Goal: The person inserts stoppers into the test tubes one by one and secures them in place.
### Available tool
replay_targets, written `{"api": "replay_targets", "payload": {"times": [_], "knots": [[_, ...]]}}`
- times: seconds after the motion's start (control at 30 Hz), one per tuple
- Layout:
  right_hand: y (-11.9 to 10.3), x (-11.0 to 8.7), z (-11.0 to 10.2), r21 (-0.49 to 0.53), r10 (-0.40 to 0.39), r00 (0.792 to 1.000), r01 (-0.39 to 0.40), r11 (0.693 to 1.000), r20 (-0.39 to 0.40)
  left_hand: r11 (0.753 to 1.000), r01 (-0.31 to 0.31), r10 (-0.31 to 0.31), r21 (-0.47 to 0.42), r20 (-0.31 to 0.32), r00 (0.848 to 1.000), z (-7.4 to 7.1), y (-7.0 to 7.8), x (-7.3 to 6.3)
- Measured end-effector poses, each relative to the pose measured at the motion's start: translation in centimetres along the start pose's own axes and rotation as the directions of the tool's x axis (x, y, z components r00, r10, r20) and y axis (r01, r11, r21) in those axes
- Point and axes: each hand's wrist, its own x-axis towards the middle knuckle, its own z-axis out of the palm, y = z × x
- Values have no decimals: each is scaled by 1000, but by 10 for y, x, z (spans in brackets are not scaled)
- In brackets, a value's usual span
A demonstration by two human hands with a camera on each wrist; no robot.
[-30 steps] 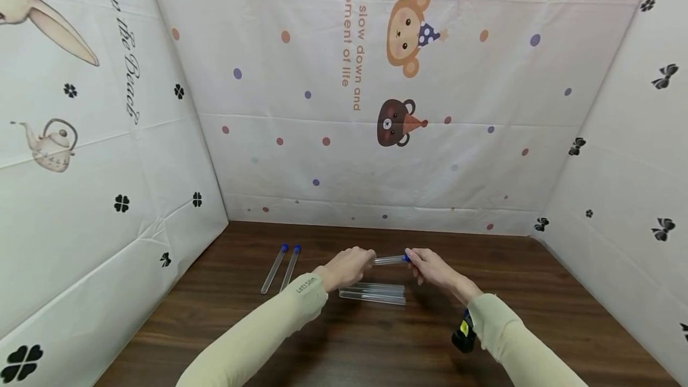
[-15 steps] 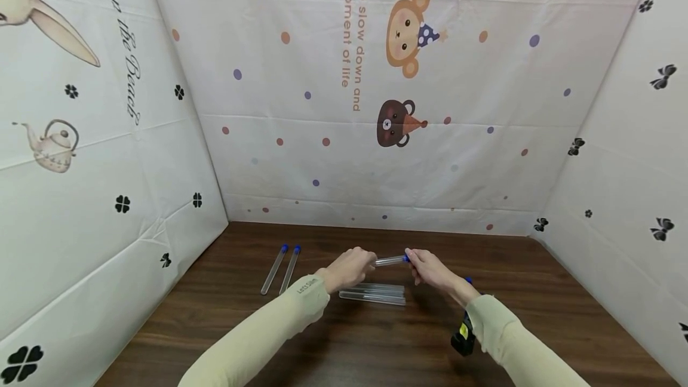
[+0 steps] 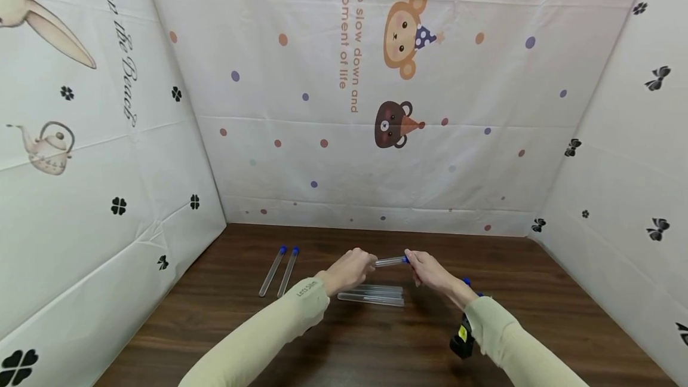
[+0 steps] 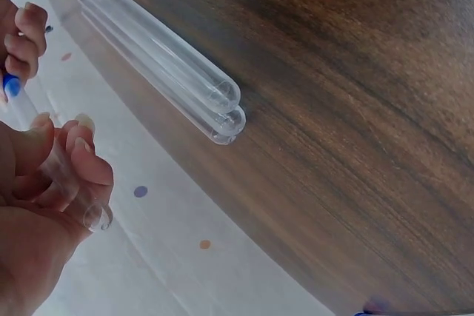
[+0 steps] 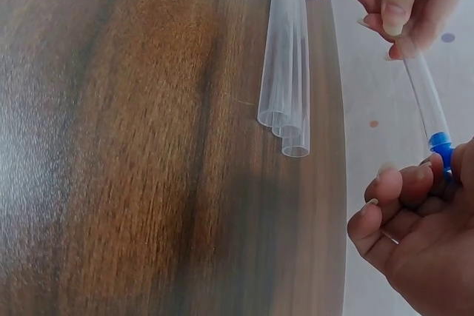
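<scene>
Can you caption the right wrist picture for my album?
Left hand holds a clear tube, right hand pinches its blue cap, and uncapped tubes lie on the table.

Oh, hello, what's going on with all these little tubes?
A person is holding a clear tube above a dark wooden table. The left hand grips it near its rounded end, while the right hand pinches the blue cap at the other end; whether that is fully seated is hard to tell. Three uncapped tubes lie together on the table, and two capped tubes lie off to the left.
</scene>
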Motion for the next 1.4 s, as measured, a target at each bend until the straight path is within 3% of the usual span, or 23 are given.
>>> {"api": "replay_targets", "payload": {"times": [0.3, 0.53, 0.67, 1.03, 1.27, 1.4], "knots": [[-3, -5, -1, 57, -84, 996, 83, 995, 23, 1000, 1, -1, -22, -3, 1000, -4, 2, 0], [-5, -1, 3, 46, 42, 999, -41, 998, -4, 999, 26, -26, -35, 5, 1000, -4, 5, -2], [-6, 0, 4, 36, 49, 999, -49, 998, -12, 999, 33, -33, -43, 3, 999, -3, 5, -2], [-5, -2, -4, 63, -59, 997, 55, 996, 57, 999, 23, -23, -23, -5, 1000, -4, 7, 1], [-4, 0, -8, 109, 29, 994, -41, 993, 106, 1000, 7, -7, -15, 39, 999, -5, 6, 1], [-3, 0, -7, 102, 68, 995, -75, 992, 78, 1000, 6, -6, -4, 59, 998, -5, 3, 0]]}}
